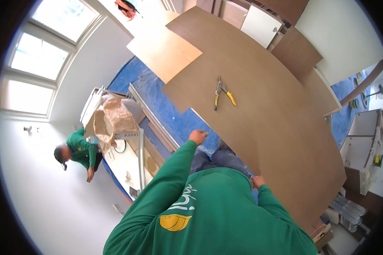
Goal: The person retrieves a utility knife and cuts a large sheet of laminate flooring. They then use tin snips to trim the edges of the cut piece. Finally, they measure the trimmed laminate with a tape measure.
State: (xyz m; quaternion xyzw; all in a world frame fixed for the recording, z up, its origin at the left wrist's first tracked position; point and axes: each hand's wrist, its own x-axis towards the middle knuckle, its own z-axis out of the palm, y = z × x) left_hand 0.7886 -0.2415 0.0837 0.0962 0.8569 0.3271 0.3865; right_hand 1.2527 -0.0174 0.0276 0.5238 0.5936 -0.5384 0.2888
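A large brown wooden panel (259,106) lies in front of me, with a notch cut in its left edge. On it rests a pair of pliers or snips (222,91) with yellow and black handles spread apart. My left hand (198,137) hovers near the notch, fingers curled closed; whether anything small is pinched in them is hidden. My right hand (257,182) is closed beside my hip at the panel's near edge, and its contents cannot be made out. Neither hand touches the tool. A lighter wooden sheet (166,51) lies at the panel's far left.
Blue sheeting (157,91) covers the floor at left. A co-worker (78,148) in green crouches by the wall, near a brown paper bag (115,119) and long boards (153,127). Cabinet parts (264,25) stand at the back; an open cabinet box (359,144) is at right.
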